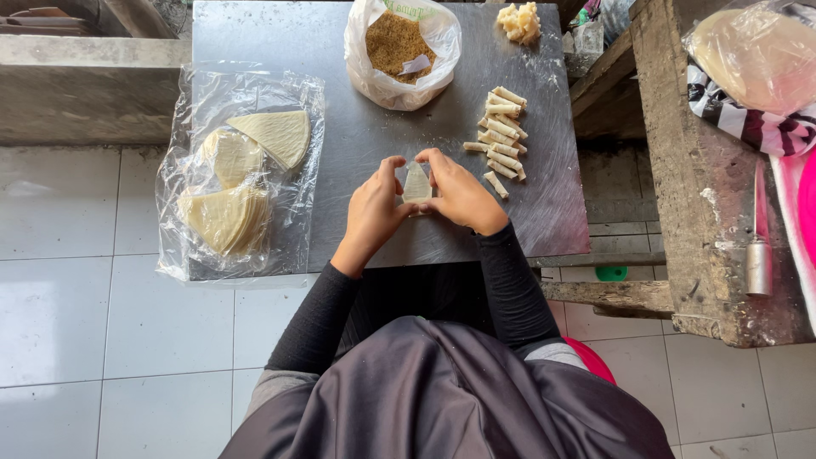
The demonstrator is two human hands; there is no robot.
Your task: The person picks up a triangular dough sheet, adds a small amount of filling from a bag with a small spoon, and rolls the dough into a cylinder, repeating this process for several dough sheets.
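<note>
Both hands' grip on wrapper (pixel 416 183)

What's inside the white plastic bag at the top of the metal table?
The white plastic bag holds brown crumbly filling with a small pale scrap on top. What lies deeper is covered.
</note>
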